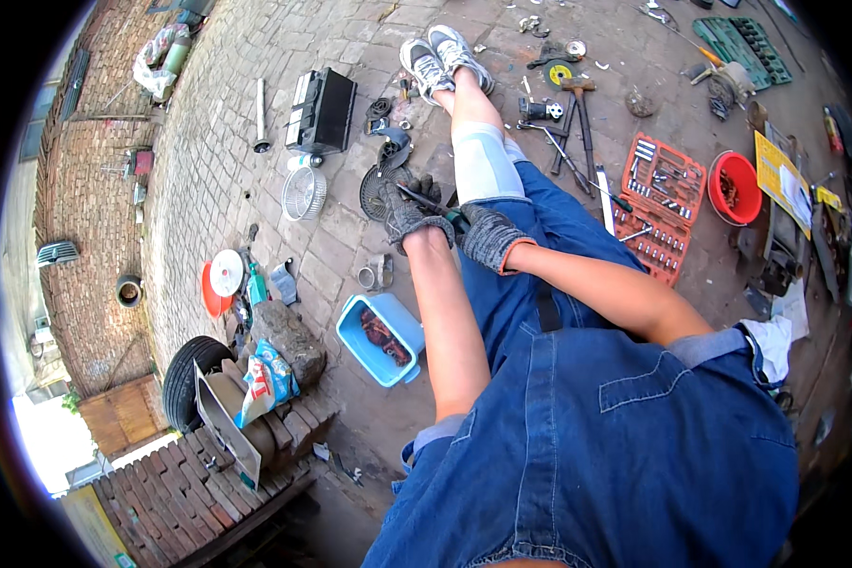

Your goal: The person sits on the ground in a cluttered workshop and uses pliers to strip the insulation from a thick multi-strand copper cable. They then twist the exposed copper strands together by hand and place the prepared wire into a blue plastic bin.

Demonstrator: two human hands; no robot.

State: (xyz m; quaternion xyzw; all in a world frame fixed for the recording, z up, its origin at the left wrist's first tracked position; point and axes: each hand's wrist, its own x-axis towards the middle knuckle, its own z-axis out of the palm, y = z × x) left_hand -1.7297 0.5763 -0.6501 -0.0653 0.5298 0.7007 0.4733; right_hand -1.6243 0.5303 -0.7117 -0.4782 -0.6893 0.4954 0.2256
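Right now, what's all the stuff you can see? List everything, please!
box: 1, black and white, upper left
basket: 1, pale, below the box
white disc: 1, white, left
tyre: 1, black, lower left
rock: 1, grey, right of the tyre
blue bag: 1, blue and white, by the rock
tub: 1, blue, lower middle
hammer: 1, brown, upper right
green case: 1, green, top right
socket set: 1, orange case, right
bucket: 1, red, right
yellow sheet: 1, yellow, far right
small parts: uncountable, mixed colours, scattered
black part: 1, black, middle
tool: 1, green-handled, middle
shoes: 2, grey and white, top middle
legs: 2, in blue, middle
left hand: 1, grey glove, by the black part
right hand: 1, grey glove, on the tool
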